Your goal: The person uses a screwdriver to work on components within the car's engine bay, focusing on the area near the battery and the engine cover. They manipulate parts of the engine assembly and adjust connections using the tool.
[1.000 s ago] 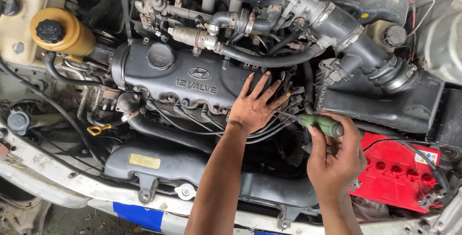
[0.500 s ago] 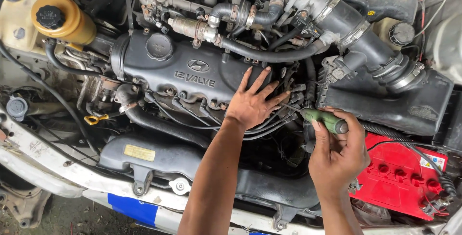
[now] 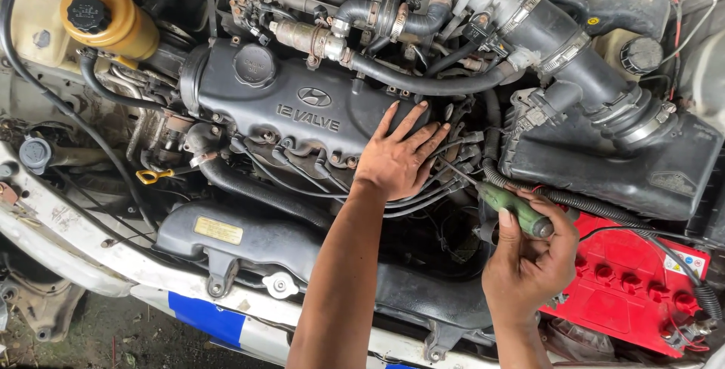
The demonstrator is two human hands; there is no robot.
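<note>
Right hand (image 3: 529, 263) grips the green screwdriver (image 3: 513, 209); left hand (image 3: 396, 159) lies spread flat just beside its tip.

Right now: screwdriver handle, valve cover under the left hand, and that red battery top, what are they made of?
Screwdriver handle, gripped in the right hand: looks like green translucent plastic, glossy. Valve cover, with the left hand flat on it: probably cast metal with a dull dark coating, raised lettering, grimy. Battery top: bright red moulded plastic, with round caps in a row.

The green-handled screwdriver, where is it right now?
In the head view, right of centre: the right hand grips the green-handled screwdriver, its tip angled up-left toward the left hand, beside the red battery.
</note>
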